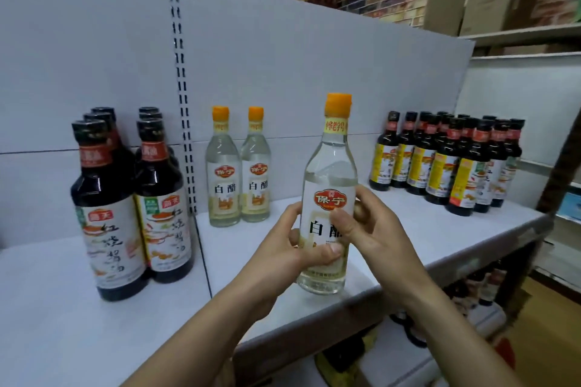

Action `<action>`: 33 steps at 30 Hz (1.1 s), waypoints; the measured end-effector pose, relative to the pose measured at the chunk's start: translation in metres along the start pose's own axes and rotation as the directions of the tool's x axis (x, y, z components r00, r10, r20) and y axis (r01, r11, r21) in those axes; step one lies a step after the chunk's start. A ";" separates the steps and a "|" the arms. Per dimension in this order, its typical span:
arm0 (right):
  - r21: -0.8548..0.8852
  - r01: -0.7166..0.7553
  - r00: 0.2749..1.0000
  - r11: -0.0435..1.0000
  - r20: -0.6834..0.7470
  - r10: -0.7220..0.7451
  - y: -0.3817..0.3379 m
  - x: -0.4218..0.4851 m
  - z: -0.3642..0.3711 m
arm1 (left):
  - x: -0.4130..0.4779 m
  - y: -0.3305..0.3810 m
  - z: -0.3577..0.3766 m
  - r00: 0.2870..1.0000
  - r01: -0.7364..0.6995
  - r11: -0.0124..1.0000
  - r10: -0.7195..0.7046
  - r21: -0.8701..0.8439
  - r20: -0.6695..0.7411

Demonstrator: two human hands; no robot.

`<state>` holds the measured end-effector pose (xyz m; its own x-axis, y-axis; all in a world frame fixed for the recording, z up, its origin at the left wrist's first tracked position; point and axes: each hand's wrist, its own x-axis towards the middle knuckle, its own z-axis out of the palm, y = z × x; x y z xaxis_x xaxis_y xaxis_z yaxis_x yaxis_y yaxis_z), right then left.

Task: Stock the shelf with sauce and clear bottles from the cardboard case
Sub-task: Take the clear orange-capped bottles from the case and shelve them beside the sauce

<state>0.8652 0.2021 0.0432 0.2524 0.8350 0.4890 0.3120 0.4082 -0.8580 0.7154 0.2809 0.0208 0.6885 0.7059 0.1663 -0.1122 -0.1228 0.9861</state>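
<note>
Clear bottle [330, 179] — upright, clamped at the label by left hand [292, 251] and right hand [377, 229], fingers [341, 218] curled round it; base just below them, at the shelf [440, 239] front. Probably heavy, slick, breakable glass — hold the body, not the neck.

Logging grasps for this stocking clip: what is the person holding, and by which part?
A clear bottle, held by its labelled body: the left hand wraps the lower label from the left, and the right hand grips the right side.
</note>
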 end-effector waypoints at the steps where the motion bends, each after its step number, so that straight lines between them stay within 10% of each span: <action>1: 0.011 -0.008 1.000 1.000 0.023 0.008 0.003 0.004 0.003 | 0.000 -0.001 -0.004 1.000 0.000 1.000 0.000 0.009 -0.018; 33: 0.135 -0.100 0.887 0.986 0.462 0.027 0.077 0.117 0.075 | 0.029 -0.034 -0.084 0.920 0.025 0.996 0.011 0.087 -0.393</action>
<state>0.8499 0.3587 0.0220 -0.1907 0.9217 0.3376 0.1586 0.3684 -0.9160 0.6786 0.3640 -0.0077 0.3506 0.9217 0.1663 -0.0326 -0.1654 0.9857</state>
